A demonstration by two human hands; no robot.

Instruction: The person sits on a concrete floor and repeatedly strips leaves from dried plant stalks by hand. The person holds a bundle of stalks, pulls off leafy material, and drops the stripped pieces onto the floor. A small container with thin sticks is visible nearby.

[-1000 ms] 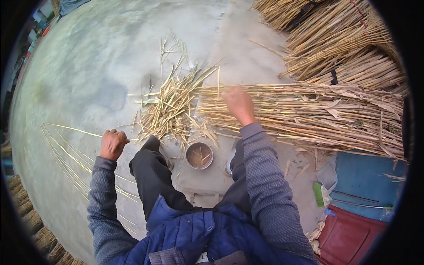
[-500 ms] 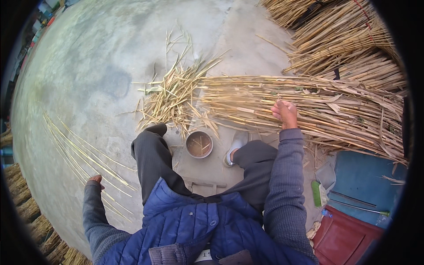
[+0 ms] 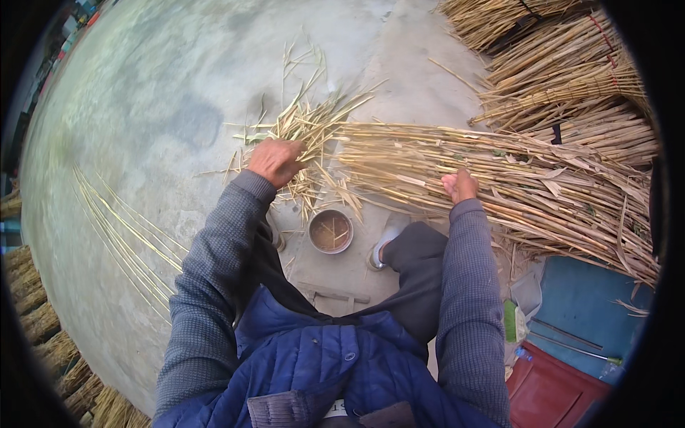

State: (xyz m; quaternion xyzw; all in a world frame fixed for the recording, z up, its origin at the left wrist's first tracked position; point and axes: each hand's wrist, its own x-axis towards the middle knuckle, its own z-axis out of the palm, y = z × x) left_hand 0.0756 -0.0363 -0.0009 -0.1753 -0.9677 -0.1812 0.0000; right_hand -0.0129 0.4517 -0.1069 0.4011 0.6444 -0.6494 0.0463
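I sit on the ground with a long pile of dry reed stalks (image 3: 514, 178) lying across in front of me. My right hand (image 3: 460, 185) is at the near edge of that pile, fingers curled around a stalk. My left hand (image 3: 275, 160) reaches forward onto a loose heap of husks and leaf scraps (image 3: 314, 132), back of the hand up and fingers bent down into them; whether it grips anything is hidden. A small round bowl (image 3: 330, 230) stands on the concrete between my knees.
Several thin stripped stalks (image 3: 128, 235) lie fanned on the concrete floor (image 3: 164, 93) at my left. Tied reed bundles (image 3: 571, 64) are stacked at the back right. A blue mat (image 3: 585, 307) and a red box (image 3: 556, 389) sit at my right side.
My left hand has swung from the far left, by the stripped stalks, forward onto the husk heap. My right hand has stayed at the near edge of the reed pile.
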